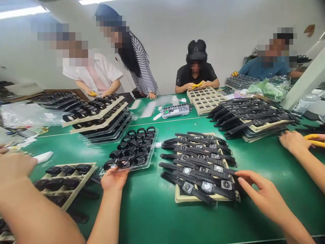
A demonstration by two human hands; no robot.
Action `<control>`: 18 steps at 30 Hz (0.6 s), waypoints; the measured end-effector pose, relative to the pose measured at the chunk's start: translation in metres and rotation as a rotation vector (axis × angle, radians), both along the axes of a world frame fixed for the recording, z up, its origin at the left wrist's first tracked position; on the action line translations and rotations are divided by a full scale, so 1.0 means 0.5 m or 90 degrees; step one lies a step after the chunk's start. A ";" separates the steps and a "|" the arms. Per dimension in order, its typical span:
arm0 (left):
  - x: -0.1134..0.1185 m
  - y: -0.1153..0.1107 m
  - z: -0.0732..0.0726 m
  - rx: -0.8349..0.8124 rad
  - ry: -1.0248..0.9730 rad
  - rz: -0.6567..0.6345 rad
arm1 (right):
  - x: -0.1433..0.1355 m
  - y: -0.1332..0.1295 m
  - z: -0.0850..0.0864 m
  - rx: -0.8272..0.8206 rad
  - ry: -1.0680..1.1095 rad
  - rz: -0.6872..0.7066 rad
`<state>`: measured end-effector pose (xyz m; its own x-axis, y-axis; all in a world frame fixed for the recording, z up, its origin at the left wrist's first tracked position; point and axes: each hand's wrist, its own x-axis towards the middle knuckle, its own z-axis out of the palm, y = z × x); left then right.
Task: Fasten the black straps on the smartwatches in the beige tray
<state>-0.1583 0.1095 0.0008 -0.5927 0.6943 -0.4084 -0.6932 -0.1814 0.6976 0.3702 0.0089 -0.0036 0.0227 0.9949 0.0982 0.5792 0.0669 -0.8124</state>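
Observation:
My left hand [114, 179] grips the near edge of a clear plastic tray [149, 159], its thumb along the rim. Black smartwatches [139, 145] with their straps curled into loops fill that tray, which is raised at a slant. To the right, a cream tray [180, 199] lies on the table with rows of smartwatches face down, sensor backs up and straps laid flat across one another. At its right side, my right hand [262, 193] pinches the strap end of one black smartwatch [225, 184] between thumb and fingers.
Stacked trays of watches stand at the back left [101, 118] and back right [256, 117] of the green table [147, 206]. A co-worker's arm [30, 200] crosses at left over another watch tray [83, 184]; a second co-worker's hand [294, 140] is at right. Several people work opposite.

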 end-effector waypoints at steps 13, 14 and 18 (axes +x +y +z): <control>-0.005 -0.047 0.001 -0.176 0.117 0.061 | -0.124 -0.068 -0.023 0.313 -0.207 0.170; -0.007 -0.050 0.002 -0.176 0.132 0.069 | -0.130 -0.067 -0.023 0.321 -0.212 0.174; -0.009 -0.065 0.000 -0.136 0.229 0.097 | -0.148 -0.063 -0.021 0.375 -0.258 0.183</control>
